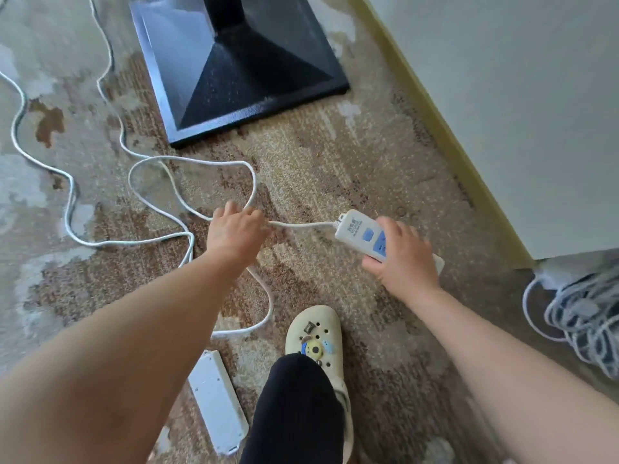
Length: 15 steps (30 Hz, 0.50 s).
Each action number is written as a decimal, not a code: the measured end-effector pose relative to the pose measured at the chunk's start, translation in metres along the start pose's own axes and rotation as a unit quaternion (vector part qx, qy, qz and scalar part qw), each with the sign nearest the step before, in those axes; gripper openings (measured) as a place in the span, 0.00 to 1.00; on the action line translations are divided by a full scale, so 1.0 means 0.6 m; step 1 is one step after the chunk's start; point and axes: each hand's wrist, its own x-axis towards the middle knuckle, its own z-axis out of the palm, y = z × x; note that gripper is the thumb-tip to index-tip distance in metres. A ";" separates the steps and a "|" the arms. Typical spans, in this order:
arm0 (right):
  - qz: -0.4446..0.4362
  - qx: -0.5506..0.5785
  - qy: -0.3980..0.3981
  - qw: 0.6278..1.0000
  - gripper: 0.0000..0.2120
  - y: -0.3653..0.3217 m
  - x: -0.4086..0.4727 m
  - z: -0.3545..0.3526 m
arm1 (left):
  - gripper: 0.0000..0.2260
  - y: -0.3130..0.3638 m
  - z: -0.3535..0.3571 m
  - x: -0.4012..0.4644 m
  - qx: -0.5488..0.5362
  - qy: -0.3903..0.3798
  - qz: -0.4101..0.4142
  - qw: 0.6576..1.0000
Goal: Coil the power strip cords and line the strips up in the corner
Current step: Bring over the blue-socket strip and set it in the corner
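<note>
Nearest, a second power strip (218, 415) lies face down on the carpet (335, 162) beside a cream clog (315, 333). Farther out, the right hand (403, 254) holds a white power strip (360, 234), fingers wrapped round it; the left hand (234, 229) pinches its cord (301, 225). Beyond, cord loops sprawl before a black pedestal base (234, 68).

Both forearms bare to the frame edge, no sleeves, no watch, no rings or bracelets visible on left hand (234, 231) or right hand (403, 259). Black trouser leg (294, 410), plain fabric, no markings. Pale yellow perforated clog (316, 333), rounded toe, ventilation holes across the upper, several small charms plugged in: one round yellow-and-blue, one light blue, one dark.
</note>
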 end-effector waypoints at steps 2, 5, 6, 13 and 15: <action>0.021 0.059 0.044 0.997 0.25 -0.001 -0.017 -0.081 | 0.10 0.019 -0.072 -0.026 -0.048 0.032 0.024 0.998; 0.023 0.135 0.119 0.984 0.23 -0.018 -0.046 -0.212 | 0.12 0.064 -0.206 -0.078 -0.246 0.096 0.022 0.964; 0.022 0.151 0.137 0.979 0.22 -0.028 -0.057 -0.257 | 0.13 0.078 -0.256 -0.098 -0.326 0.106 0.007 0.939; -0.027 0.235 0.319 0.918 0.18 -0.147 -0.169 -0.598 | 0.15 0.142 -0.628 -0.252 -0.601 0.239 0.079 0.758; -0.049 0.270 0.359 0.892 0.17 -0.185 -0.217 -0.689 | 0.15 0.154 -0.734 -0.320 -0.640 0.266 0.128 0.709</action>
